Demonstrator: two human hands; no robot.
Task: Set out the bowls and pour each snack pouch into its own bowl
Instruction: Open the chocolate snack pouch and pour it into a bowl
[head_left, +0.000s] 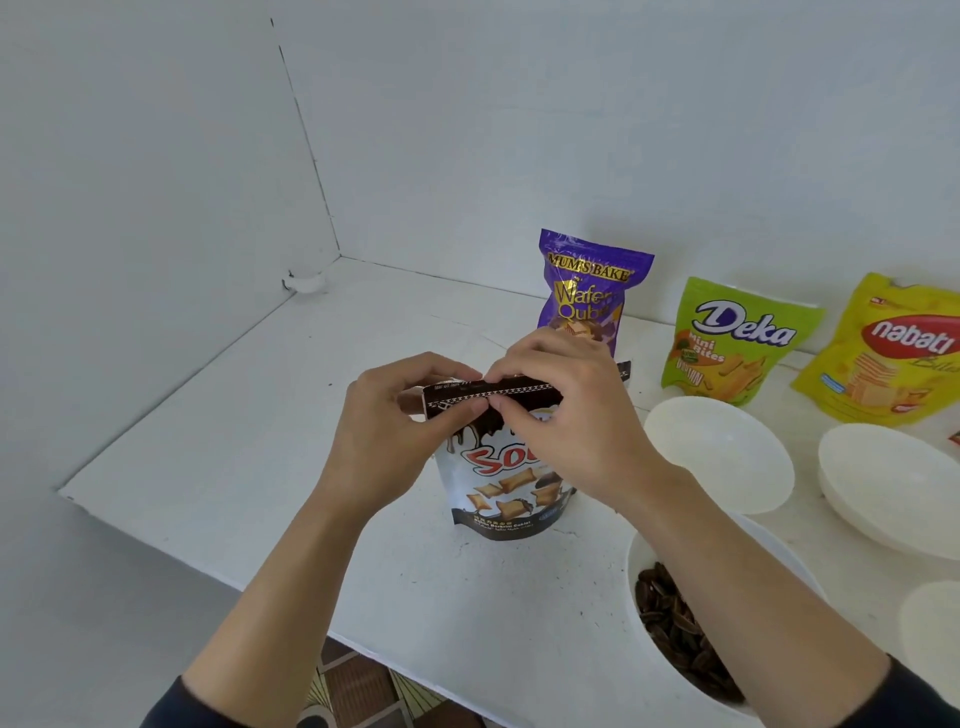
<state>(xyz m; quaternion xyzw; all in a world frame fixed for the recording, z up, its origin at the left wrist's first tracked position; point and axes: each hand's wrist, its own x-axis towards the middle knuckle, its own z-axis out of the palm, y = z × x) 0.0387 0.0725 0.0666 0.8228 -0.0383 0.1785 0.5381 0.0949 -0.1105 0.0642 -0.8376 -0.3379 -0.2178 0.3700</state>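
Observation:
A white and dark brown snack pouch (506, 488) stands upright on the white counter (260, 441). My left hand (395, 421) and my right hand (566, 410) both pinch its dark top strip, thumbs and fingertips almost touching in the middle. Behind it stand a purple wafer pouch (587, 291), a green Deka pouch (732, 338) and a yellow Nabati pouch (893, 353). An empty white bowl (722, 452) sits right of my right hand, another empty bowl (893, 488) further right. Under my right forearm, a white bowl (636, 561) holds dark brown snack pieces.
The counter sits in a corner of white walls, and its front edge runs diagonally at lower left, with tiled floor (358, 691) below. Part of another white bowl (935, 634) shows at the right edge. A small red scrap (955, 437) lies at far right.

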